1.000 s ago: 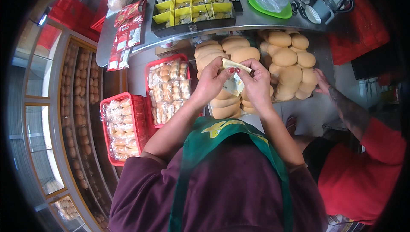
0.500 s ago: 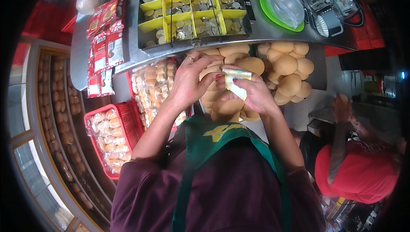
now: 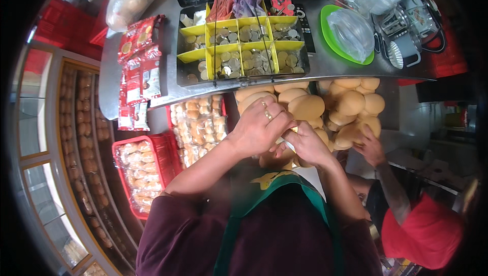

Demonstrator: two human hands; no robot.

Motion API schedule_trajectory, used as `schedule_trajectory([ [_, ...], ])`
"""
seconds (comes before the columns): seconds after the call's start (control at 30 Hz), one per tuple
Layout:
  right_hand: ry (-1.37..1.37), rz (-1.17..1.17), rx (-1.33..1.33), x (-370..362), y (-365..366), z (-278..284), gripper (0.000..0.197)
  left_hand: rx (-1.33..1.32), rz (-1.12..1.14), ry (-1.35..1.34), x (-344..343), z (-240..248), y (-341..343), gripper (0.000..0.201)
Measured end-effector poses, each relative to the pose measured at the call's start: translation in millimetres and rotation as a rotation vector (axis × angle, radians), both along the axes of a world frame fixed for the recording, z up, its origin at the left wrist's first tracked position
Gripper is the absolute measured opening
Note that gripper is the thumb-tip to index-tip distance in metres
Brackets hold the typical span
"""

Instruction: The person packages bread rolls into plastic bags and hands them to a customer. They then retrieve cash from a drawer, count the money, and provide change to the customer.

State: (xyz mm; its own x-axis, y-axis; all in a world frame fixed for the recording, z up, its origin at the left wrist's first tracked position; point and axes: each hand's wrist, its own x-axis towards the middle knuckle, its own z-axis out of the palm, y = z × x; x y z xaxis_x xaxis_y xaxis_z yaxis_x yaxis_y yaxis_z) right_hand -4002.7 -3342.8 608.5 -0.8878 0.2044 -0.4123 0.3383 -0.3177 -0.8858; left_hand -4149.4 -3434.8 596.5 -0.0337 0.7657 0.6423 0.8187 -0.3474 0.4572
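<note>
In front of my chest my two hands meet over a folded yellow-and-white banknote (image 3: 291, 146), mostly hidden between them. My left hand (image 3: 262, 126), with a ring on one finger, is curled closed at the note's left side. My right hand (image 3: 311, 145) pinches the note from the right. Right below and beyond them lie large round bread rolls (image 3: 306, 108) in a pile. Past the table edge stands an open cash box (image 3: 243, 75) with yellow dividers, coins in its compartments and folded banknotes (image 3: 247, 4) at the back.
Red packets (image 3: 144, 80) hang over the table's left edge. Red crates (image 3: 146, 140) of bagged rolls stand at left, beside bread shelves (image 3: 84, 149). A green plate (image 3: 326, 35) with plastic bags sits at right. A co-worker's hand (image 3: 371, 146) touches the rolls.
My left hand has closed over the banknote, which is now mostly covered. The co-worker's hand has reached in to the bread. The view has shifted, so the table appears lower.
</note>
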Motion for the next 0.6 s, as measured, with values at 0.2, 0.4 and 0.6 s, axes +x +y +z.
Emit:
schedule_trajectory([
  [0.2, 0.247, -0.137, 0.035, 17, 5, -7, 0.024, -0.053, 0.085, 0.042, -14, 2, -15, 0.03],
  [0.4, 0.255, -0.18, 0.195, 12, 1, -6, 0.025, -0.065, 0.105, -0.095, 8, 21, 2, 0.028],
  [0.6, 0.349, -0.287, 0.101, 27, 3, 0, 0.028, -0.023, 0.053, -0.129, 5, 18, 9, 0.022],
])
